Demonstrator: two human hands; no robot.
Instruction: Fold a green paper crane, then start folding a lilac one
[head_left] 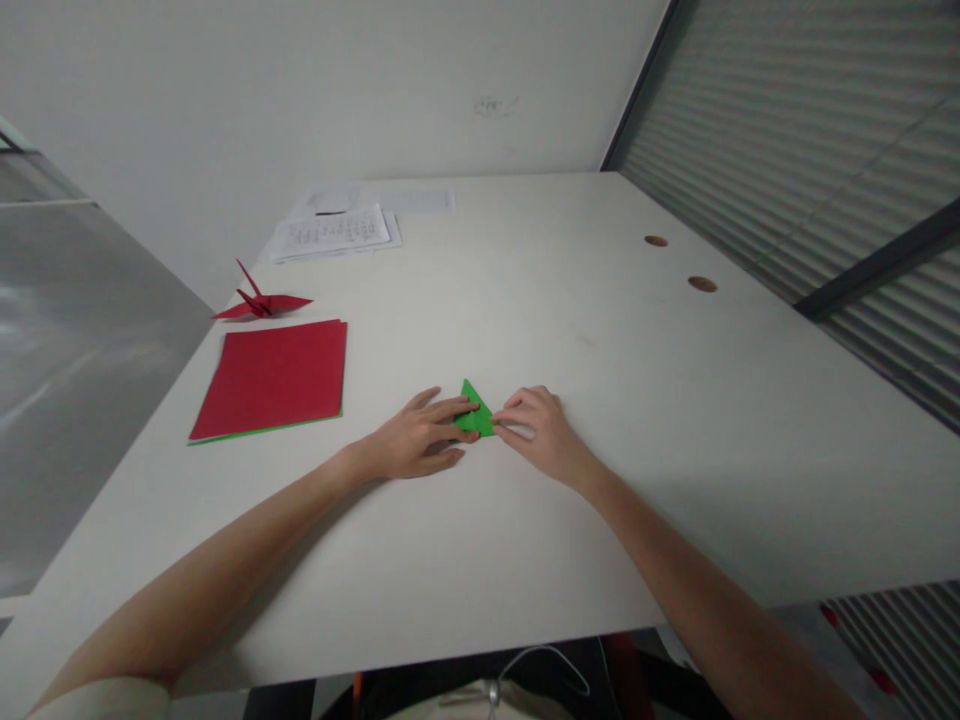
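Observation:
A small folded green paper [474, 412], triangular, lies flat on the white table [525, 560] in front of me. My left hand [416, 440] rests on its left side, fingers stretched out and pressing the paper down. My right hand [541, 432] comes in from the right, its fingertips pinched on the paper's right edge. Most of the paper is covered by my fingers.
A stack of red paper sheets [274, 378], with a green edge showing beneath, lies to the left. Behind it sits a red origami crane [261, 303]. Printed white papers [337, 232] lie at the back. Two round holes [679, 263] pierce the table at right.

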